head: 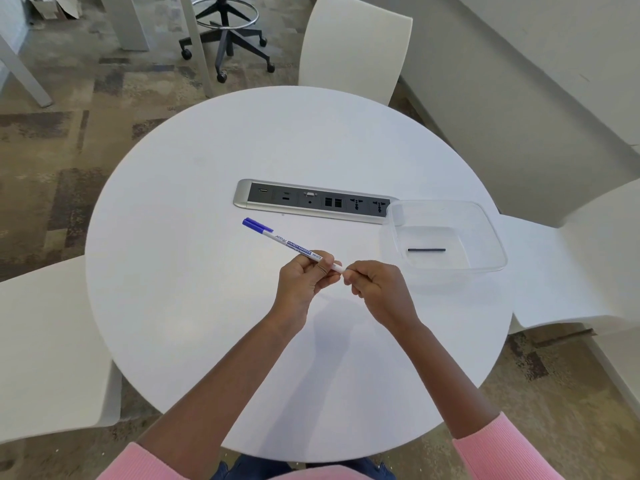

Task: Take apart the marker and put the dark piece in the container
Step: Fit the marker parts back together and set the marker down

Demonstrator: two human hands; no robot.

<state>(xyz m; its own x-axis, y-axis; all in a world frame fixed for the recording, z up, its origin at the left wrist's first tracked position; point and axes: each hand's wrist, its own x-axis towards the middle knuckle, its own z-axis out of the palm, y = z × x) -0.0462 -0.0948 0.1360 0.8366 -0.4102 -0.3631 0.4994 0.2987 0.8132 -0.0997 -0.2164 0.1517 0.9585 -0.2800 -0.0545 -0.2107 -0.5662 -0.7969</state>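
Observation:
A white marker (294,244) with a blue cap at its far left end slants above the round table. My left hand (303,280) grips its barrel near the near end. My right hand (375,289) is closed at the marker's rear tip, fingers pinched against it; what it pinches is hidden. A clear plastic container (485,237) stands to the right on the table. A thin dark rod (426,250) lies flat on its bottom.
A recessed power and data socket strip (311,200) runs across the white round table (207,306) behind the marker, its right end under the container's corner. White chairs stand at the left (45,341), back (353,46) and right (571,271).

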